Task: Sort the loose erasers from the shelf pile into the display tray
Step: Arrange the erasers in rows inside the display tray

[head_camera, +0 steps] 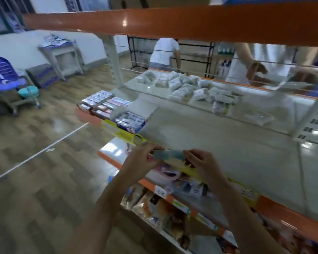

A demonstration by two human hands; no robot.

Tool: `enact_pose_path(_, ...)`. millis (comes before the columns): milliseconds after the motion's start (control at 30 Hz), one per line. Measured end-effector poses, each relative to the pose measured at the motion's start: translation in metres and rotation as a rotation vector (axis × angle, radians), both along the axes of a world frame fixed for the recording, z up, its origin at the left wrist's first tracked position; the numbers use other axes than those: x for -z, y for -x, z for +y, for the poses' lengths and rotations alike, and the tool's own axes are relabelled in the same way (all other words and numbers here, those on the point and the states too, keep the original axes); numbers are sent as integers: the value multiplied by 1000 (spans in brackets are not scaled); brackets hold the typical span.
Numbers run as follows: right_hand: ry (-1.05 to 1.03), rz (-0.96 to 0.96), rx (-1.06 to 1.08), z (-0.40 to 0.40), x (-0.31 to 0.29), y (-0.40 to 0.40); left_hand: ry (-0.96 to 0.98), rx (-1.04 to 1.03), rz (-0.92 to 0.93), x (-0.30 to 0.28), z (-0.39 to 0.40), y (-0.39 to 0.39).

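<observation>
On the pale shelf (218, 143), blue open cardboard display tray (130, 121) packed with wrapped erasers; nearer, left hand (141, 158) and right hand (204, 164) pinching a blurred pale-blue strip (167, 154).

Upper beam (173, 19): we see glossy orange painted metal, a light glinting on it.
Shelf board (228, 143): smooth, pale, semi-gloss.
Floor (35, 162): wood-look, polished, shiny at left.
Display tray (117, 114): printed cardboard, we think.
Wrapped packs (191, 87): clear, shiny plastic film.
Front strip (125, 134): glossy yellow.
</observation>
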State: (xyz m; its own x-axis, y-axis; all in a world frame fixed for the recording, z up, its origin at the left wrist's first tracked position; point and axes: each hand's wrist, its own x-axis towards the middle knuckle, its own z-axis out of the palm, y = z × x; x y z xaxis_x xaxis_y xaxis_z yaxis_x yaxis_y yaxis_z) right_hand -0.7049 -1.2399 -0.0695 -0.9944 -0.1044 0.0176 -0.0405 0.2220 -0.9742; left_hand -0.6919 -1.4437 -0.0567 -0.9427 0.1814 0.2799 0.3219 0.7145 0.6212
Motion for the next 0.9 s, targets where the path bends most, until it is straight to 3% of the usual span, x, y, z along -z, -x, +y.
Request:
enact_pose_path(367,-94,-3,-66,-152,-2,55,-10,-94,12,0,-168,43)
enact_pose_path(500,12,-25,-64,-185,-12,90,11,-101,48,2,-205,75)
enact_pose_path(900,-267,198,-85,-274,-40,231,107,23,103,-12,-293,227)
